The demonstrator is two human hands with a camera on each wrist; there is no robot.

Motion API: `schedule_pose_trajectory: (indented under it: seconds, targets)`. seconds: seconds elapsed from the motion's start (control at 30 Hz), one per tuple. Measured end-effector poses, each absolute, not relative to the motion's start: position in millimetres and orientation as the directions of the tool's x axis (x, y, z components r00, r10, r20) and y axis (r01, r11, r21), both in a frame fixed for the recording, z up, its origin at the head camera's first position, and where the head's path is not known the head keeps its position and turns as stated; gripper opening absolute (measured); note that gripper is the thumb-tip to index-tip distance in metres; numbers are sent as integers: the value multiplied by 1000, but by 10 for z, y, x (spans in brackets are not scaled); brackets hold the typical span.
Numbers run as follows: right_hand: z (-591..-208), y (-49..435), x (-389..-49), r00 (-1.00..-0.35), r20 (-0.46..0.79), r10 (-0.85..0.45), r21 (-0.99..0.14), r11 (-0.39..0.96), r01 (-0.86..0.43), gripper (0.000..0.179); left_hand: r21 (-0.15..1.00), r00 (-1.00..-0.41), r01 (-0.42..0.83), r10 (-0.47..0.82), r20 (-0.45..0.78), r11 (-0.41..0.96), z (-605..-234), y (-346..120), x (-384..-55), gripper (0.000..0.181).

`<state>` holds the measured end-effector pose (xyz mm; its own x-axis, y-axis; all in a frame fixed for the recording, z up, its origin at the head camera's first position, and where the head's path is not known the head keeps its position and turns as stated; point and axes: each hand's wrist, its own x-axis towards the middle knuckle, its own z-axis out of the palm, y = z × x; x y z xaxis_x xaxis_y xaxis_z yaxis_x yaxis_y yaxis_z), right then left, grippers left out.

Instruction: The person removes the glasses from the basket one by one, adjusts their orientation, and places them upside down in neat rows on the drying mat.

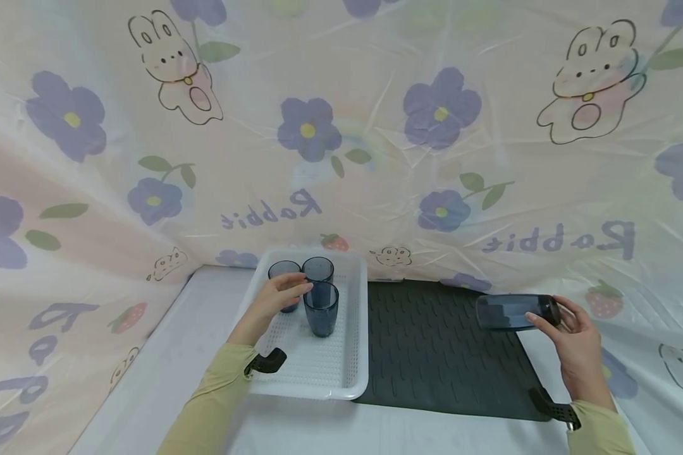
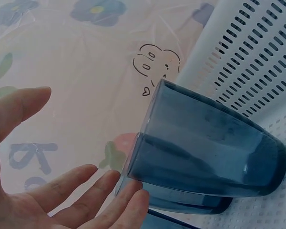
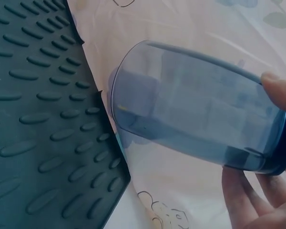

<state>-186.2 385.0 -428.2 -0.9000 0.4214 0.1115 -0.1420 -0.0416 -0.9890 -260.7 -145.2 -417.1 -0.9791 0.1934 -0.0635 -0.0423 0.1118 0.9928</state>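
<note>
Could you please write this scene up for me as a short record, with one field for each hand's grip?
Left hand grip: fingers extended at the cup rims; contact unclear
Right hand grip: holds a blue cup near its base
Held cup's pose: on its side, mouth toward the person's left
White basket: perforated; contains three upright blue cups
Dark mat: textured, right of the basket
Backdrop: pale sheet with flowers and rabbits
</note>
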Motion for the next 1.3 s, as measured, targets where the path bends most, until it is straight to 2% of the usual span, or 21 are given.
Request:
schedule_pose_trajectory:
  seconds: [0.37,0.6,0.7,1.0,1.3]
  targets:
    - [-4377,3863,-1979,-890,76,450,-996,84,-43,75,986,-978,-42,198,-73,159,-4151,-1411,-2627,71]
    - [-4414,3855,-2033,-890,102,445,-966,258,18,77,978,-981,-46,174,-83,206,-4151,-1385,-2650,63]
    - [-4426,3856,-2041,-898,124,422,-957,290,4,78,976,-981,-55,173,-93,212,-4166,-1379,-2653,63]
    - [-4480,3884,-2093,-912,211,352,-968,207,-144,72,965,-977,-36,195,-89,260,-4221,-1357,-2708,71]
    - [-4527,3911,-2125,-911,218,352,-968,195,-156,71,965,-973,-38,209,-94,258,-4243,-1324,-2690,77]
